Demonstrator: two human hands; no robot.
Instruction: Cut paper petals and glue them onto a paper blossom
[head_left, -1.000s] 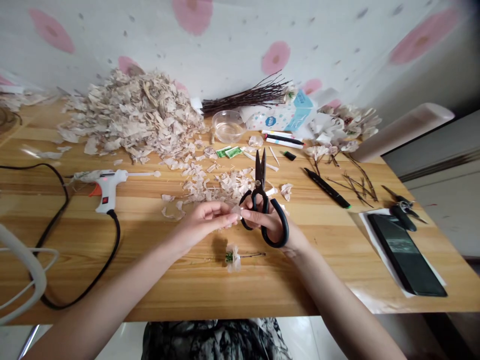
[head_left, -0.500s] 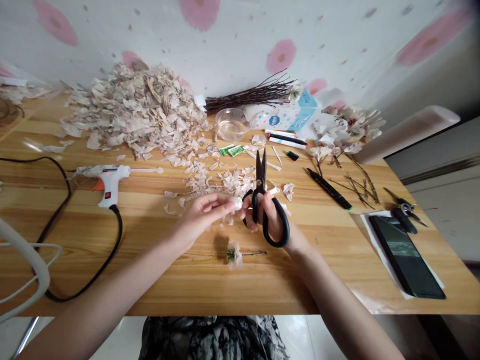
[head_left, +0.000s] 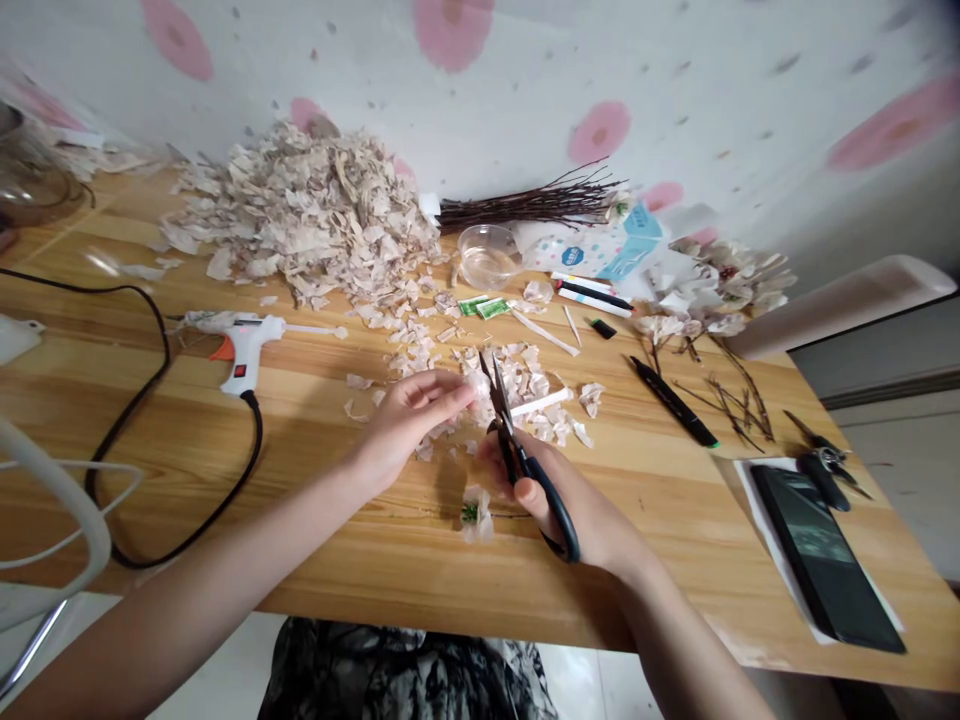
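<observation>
My left hand [head_left: 420, 412] is closed, pinching a pale dried petal [head_left: 477, 382] between thumb and fingers. Black-handled scissors [head_left: 504, 405] are in my right hand [head_left: 555, 480], thumb and fingers through the loops. Their blades stand slightly apart, right beside the petal; whether they touch it I cannot tell. Below my hands a small flower [head_left: 477, 514] with pale petals and a green centre lies on the table, its twig stem partly hidden behind the scissors and my right hand. Loose petals and scraps [head_left: 525, 375] are scattered just beyond the blades.
A large heap of dried petals [head_left: 315, 215] rises at the back left. Nearer lies a glue gun [head_left: 251, 345] with its black cord [head_left: 255, 470]. Behind are a clear bowl [head_left: 489, 257] and a twig bundle [head_left: 532, 200]. A black marker [head_left: 675, 402] and a phone [head_left: 829, 560] lie right.
My right hand has turned the scissors, bringing the blades from upright over to the petal in my left hand. The whole view has shifted a little.
</observation>
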